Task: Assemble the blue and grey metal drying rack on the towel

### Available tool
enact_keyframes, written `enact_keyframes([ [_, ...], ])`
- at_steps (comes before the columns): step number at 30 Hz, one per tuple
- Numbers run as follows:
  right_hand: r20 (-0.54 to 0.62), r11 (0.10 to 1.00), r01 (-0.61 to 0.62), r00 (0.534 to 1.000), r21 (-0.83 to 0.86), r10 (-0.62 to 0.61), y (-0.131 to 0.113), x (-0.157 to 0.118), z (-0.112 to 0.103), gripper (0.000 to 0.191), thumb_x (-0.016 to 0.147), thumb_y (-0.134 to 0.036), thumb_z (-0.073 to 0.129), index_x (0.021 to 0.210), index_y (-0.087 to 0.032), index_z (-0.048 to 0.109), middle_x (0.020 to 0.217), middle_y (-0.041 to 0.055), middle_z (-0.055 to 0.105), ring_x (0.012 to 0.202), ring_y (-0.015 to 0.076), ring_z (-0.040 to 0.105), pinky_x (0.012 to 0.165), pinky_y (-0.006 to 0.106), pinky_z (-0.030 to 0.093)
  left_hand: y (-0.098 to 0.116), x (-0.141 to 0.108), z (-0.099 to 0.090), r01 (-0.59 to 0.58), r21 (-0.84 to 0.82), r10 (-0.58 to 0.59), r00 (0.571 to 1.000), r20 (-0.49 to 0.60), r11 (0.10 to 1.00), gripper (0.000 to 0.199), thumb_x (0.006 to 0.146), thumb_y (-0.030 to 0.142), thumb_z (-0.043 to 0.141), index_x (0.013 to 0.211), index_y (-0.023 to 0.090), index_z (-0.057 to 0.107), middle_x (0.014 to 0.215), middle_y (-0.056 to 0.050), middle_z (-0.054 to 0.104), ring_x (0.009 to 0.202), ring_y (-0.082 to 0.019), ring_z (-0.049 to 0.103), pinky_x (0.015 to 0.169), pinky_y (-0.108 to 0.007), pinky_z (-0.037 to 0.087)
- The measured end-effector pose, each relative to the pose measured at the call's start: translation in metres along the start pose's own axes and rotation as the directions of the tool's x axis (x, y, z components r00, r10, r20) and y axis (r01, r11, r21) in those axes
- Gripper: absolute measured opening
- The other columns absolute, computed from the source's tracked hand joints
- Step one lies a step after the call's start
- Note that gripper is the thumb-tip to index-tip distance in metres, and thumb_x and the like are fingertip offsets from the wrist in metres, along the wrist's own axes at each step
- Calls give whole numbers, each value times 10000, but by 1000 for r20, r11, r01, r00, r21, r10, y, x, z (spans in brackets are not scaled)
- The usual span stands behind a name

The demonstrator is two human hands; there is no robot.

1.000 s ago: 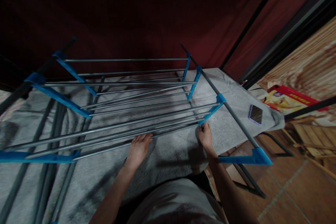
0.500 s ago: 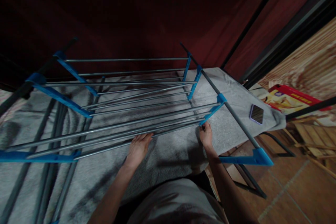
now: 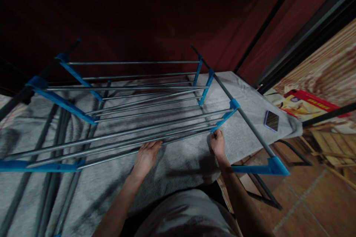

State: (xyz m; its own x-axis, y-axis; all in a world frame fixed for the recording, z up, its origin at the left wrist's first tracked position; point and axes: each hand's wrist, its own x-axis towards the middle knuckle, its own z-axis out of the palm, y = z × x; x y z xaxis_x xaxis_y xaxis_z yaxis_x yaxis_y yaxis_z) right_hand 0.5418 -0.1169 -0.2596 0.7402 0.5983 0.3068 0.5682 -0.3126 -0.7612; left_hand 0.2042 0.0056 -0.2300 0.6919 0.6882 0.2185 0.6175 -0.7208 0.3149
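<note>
In the head view, my left hand [image 3: 146,158] lies over the nearest rod [image 3: 111,158] of the blue-and-grey rack [image 3: 119,134], which stands on the cloth-covered worktop [image 3: 239,140]. My right hand [image 3: 218,145] touches the lower end of a blue bracket [image 3: 221,121], fingers bent; I cannot tell whether either hand grips. A phone [image 3: 272,120] lies farther right.

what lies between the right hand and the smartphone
In the head view, a gray rack tube crosses between the right hand and the smartphone, with gray fleecy cloth beneath.
</note>
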Motion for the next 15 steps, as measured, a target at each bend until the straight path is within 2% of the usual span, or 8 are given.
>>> enact_keyframes([
  [15, 24, 1000, -1, 1000, -4, 1, -1, 0, -1, 154, 785, -241, 462, 907, -208, 550, 848, 50, 548, 803, 213, 506, 802, 366, 445, 3, 0, -1, 31, 2, -31, 999, 13, 1000, 373, 1013, 301, 352, 1210, 221, 658, 1162, -77, 718, 1031, -275, 654, 911, -458, 497],
])
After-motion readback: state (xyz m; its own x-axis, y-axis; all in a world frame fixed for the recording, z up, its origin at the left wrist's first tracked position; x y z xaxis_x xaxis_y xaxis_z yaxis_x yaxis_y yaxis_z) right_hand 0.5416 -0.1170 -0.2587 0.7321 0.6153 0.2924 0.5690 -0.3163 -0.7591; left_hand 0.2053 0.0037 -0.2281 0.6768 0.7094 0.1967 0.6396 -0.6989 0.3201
